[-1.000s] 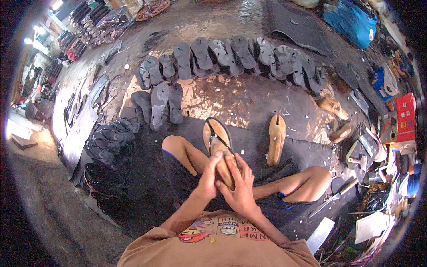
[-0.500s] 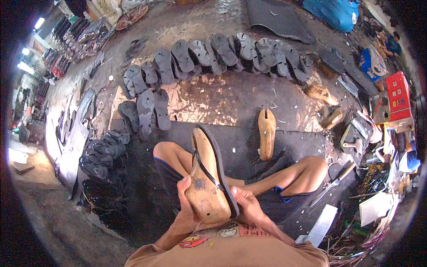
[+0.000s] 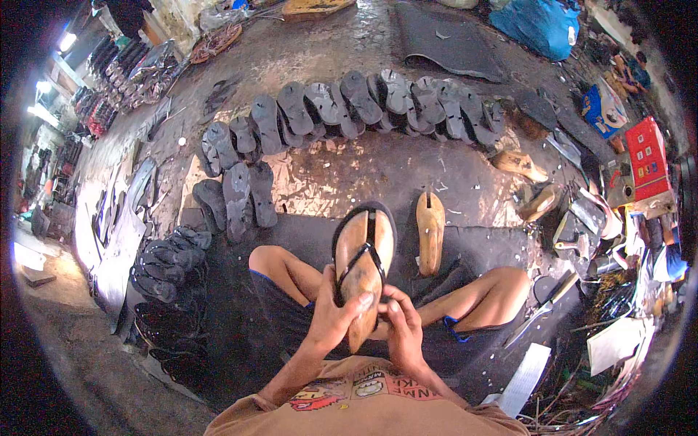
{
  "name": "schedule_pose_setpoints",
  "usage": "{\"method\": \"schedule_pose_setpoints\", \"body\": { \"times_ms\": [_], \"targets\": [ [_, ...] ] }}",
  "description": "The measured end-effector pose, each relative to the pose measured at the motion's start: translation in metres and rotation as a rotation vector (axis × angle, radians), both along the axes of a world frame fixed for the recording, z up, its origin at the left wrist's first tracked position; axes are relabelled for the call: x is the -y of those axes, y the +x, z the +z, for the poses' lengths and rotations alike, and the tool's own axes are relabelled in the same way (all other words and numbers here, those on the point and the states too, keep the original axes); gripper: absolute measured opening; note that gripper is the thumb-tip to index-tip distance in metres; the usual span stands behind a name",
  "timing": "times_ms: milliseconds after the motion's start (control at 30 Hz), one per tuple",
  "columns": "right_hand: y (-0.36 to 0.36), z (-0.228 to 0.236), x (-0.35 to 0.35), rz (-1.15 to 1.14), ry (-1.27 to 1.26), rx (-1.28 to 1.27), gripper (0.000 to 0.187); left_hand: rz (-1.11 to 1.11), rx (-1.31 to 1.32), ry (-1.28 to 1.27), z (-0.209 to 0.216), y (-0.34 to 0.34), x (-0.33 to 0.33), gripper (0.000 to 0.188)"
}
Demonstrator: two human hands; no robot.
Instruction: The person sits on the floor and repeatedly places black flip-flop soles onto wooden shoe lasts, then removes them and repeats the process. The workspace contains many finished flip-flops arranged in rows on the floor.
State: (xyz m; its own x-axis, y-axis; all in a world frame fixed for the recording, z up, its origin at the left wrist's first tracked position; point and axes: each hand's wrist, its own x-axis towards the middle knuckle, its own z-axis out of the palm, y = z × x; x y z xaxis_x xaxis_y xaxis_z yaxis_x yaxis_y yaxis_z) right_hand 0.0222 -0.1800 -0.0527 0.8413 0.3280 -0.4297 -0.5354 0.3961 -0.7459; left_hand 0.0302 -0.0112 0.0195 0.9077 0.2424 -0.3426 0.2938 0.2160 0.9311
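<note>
In front of my lap a wooden shoe last (image 3: 356, 277) is upright, toe end away from me, with a black flip-flop (image 3: 392, 231) around it. The flip-flop's Y-shaped strap (image 3: 371, 236) crosses the top of the last. My left hand (image 3: 336, 311) grips the last from the left, its thumb lying across the wood. On the right side, my right hand (image 3: 404, 328) is closed, fingertips pinched at the flip-flop's edge near the strap end. What exactly those fingertips hold is partly hidden. A second wooden last (image 3: 430, 232) lies on the dark mat beyond my right leg.
An arc of black sandal soles (image 3: 294, 109) lines the far side, and piled black sandals (image 3: 169, 258) sit at the left. Two more lasts (image 3: 520, 166) lie at the right. A knife (image 3: 542, 309) rests beside my right knee, near a red box (image 3: 647, 160).
The last has turned, so its strap now faces me instead of its side. My left thumb has moved onto the wood, and my right hand has gone from the heel to the strap end.
</note>
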Motion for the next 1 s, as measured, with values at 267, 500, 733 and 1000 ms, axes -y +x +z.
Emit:
{"method": "schedule_pose_setpoints", "body": {
  "times_ms": [267,500,733,1000],
  "targets": [
    [0.021,0.051,0.024,0.337,0.015,0.083,0.116,-0.314,-0.183,0.454,0.010,-0.007,-0.016,0.036],
    [0.010,0.090,0.045,0.235,0.350,-0.336,0.098,-0.357,-0.093,-0.038,0.003,-0.034,-0.025,0.033],
    [0.025,0.096,0.003,0.499,-0.128,0.616,0.136,-0.646,0.305,-0.058,-0.124,-0.062,0.018,0.053],
    [0.045,0.033,-0.040,0.324,-0.471,0.588,0.122,0.191,0.072,-0.614,-0.076,-0.016,-0.001,0.046]
  ]
}}
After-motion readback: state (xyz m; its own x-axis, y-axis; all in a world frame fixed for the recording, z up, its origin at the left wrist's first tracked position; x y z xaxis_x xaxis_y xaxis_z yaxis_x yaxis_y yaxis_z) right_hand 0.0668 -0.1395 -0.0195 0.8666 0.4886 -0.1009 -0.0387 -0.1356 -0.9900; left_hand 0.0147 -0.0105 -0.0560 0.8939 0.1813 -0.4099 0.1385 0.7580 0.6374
